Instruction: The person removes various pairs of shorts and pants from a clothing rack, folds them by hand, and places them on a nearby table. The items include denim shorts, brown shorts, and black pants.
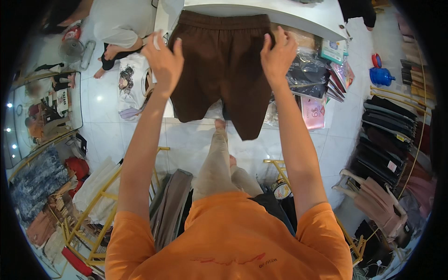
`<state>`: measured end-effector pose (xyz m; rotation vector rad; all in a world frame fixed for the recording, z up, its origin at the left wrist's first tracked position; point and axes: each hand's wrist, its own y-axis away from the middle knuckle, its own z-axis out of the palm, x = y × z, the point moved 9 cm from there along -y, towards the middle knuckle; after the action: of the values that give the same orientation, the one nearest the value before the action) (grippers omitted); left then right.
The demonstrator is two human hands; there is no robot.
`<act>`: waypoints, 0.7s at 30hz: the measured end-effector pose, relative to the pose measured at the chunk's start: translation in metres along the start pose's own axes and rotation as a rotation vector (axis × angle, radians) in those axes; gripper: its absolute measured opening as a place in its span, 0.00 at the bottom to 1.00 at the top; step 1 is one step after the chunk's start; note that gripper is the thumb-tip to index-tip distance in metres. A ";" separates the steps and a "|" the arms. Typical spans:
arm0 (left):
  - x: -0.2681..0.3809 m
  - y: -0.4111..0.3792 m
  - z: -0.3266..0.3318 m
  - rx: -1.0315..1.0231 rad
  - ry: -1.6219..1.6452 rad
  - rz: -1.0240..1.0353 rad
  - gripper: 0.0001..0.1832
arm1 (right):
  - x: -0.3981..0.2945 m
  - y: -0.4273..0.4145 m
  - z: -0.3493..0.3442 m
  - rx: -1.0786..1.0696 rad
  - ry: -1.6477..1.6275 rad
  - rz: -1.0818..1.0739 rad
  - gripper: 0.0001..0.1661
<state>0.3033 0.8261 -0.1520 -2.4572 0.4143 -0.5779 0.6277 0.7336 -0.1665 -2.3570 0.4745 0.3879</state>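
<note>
Brown shorts [224, 66] with a gathered elastic waistband are spread out in front of me, waistband at the far side and legs towards me. At the left edge of the shorts is my left hand [163, 61], its thumb and fingers apart. My right hand [279, 56] is at the right edge, also with thumb and fingers spread. Both thumbs overlap the brown cloth in the view; neither hand is closed on it. The far end lies over or above the front of a white counter [297, 14]. Whether the shorts rest fully on something below cannot be told.
Plastic-wrapped garments [308, 73] and packets lie right of the shorts, a printed white T-shirt [131, 82] left. Another person [119, 28] sits at the upper left. Gold clothes racks [105, 196] stand close on both sides of me. Dark folded clothes [388, 129] hang further right.
</note>
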 end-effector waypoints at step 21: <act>-0.033 0.178 0.211 -1.029 -0.382 0.261 0.47 | 0.026 0.179 0.187 -1.036 0.550 -0.350 0.55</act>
<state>0.3494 0.7970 -0.4247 -3.2669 1.0392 0.3299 0.5461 0.7310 -0.4131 -3.4941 0.0612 -0.2854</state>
